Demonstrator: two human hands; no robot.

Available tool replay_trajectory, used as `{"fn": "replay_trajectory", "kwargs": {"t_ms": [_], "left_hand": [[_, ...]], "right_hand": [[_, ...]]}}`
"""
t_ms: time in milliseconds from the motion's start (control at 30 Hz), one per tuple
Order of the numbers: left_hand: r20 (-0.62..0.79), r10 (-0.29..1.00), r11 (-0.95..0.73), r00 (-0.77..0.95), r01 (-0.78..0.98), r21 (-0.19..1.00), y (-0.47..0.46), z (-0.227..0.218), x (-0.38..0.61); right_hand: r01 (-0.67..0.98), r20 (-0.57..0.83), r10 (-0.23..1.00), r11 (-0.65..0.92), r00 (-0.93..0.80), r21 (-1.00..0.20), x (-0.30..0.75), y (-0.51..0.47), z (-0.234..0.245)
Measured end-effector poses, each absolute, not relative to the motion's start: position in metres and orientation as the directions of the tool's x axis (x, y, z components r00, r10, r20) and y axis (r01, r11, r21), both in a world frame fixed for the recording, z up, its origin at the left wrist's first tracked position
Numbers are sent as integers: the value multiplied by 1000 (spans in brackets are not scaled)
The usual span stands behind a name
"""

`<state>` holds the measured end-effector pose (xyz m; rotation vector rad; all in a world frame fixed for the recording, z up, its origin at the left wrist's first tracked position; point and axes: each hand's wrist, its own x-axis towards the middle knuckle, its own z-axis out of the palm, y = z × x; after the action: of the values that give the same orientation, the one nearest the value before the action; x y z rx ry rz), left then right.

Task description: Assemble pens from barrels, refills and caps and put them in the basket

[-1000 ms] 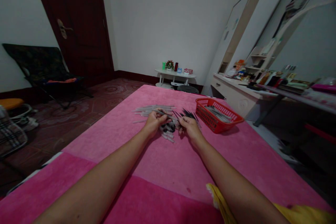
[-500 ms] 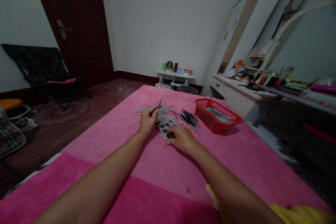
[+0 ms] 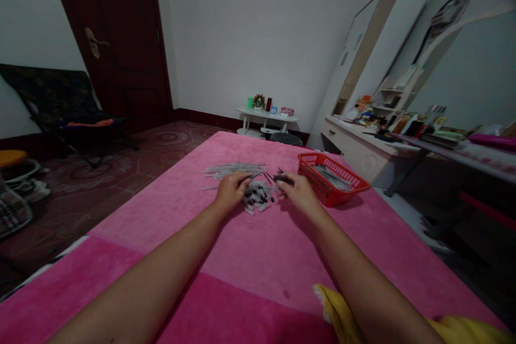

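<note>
On the pink cloth (image 3: 242, 258) lies a heap of small grey and black pen parts (image 3: 258, 196). My left hand (image 3: 230, 191) is closed, pinching a thin grey pen tube whose tip points right. My right hand (image 3: 296, 191) is closed on a small dark piece held close to that tip. Both hands hover just over the heap. A row of pale tubes (image 3: 231, 170) lies behind my left hand. Thin black refills (image 3: 278, 173) show between my hands, partly hidden by my right hand.
A red basket (image 3: 350, 189) with finished pens sits right of my right hand. A white dresser (image 3: 363, 145) crowded with bottles stands on the right. A low white table (image 3: 268, 116), a dark door (image 3: 116, 37) and a folding chair (image 3: 68, 107) are beyond.
My right hand lifted from the near side of the heap and moved up and right with a small piece. My left hand lowered its tube from pointing up to pointing right.
</note>
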<state>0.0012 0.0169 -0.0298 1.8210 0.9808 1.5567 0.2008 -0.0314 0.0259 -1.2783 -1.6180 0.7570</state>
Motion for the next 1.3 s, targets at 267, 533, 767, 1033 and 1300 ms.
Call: {"fn": "replay_trajectory", "kwargs": {"t_ms": [267, 533, 767, 1033, 1300], "left_hand": [[635, 737, -675, 232, 306, 672, 10, -27, 4], [646, 695, -718, 314, 337, 609, 8, -25, 7], [552, 744, -665, 376, 345, 662, 2, -22, 7], [589, 728, -686, 351, 380, 621, 2, -21, 7], [720, 636, -715, 279, 563, 414, -2, -22, 7]], "right_hand": [[-35, 227, 959, 236, 170, -971, 210, -26, 20], [34, 249, 961, 247, 120, -969, 202, -27, 18], [508, 515, 856, 464, -45, -726, 205, -31, 25], [440, 502, 865, 454, -6, -775, 201, -35, 22], [152, 277, 957, 262, 85, -953, 197, -39, 27]]}}
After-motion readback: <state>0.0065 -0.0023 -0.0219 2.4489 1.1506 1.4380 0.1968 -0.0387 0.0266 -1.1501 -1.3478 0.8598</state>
